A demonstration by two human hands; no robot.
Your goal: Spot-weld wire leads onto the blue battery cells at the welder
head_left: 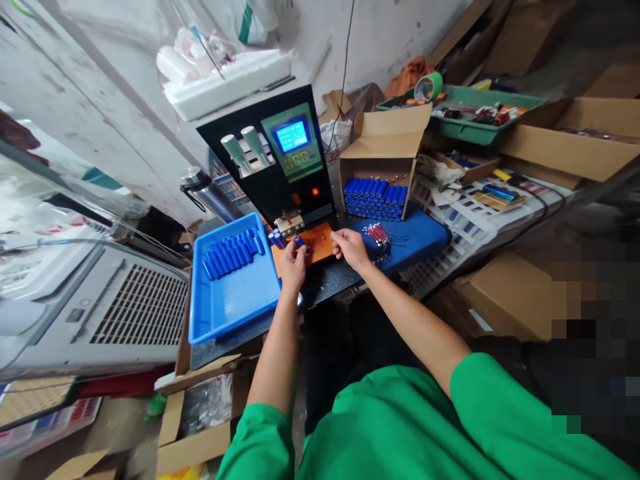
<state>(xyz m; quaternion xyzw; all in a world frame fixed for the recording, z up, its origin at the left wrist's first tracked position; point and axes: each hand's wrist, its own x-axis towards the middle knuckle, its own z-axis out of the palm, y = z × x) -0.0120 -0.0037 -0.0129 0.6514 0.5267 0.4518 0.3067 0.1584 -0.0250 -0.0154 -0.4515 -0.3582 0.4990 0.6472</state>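
At the left of the bench (327,287), I see a blue tray (245,303) bearing lined-up cylinders (233,255). Next, my left hand (293,265) grasps a blue cell (299,241) over the orange board (320,243). My right hand (354,249) curls its fingers; I cannot tell whether they pinch anything. Wires (379,237) lie beyond.

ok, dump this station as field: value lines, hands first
Left hand: fingers on a blue cylinder, at the orange board
Right hand: pinched, by board's right end; contents unclear
Machine: behind board, screen lit
Tray: blue, left of board, blue cylinders inside
Box: cardboard, stacked blue cylinders inside
Wires: loose bundle, right of right hand
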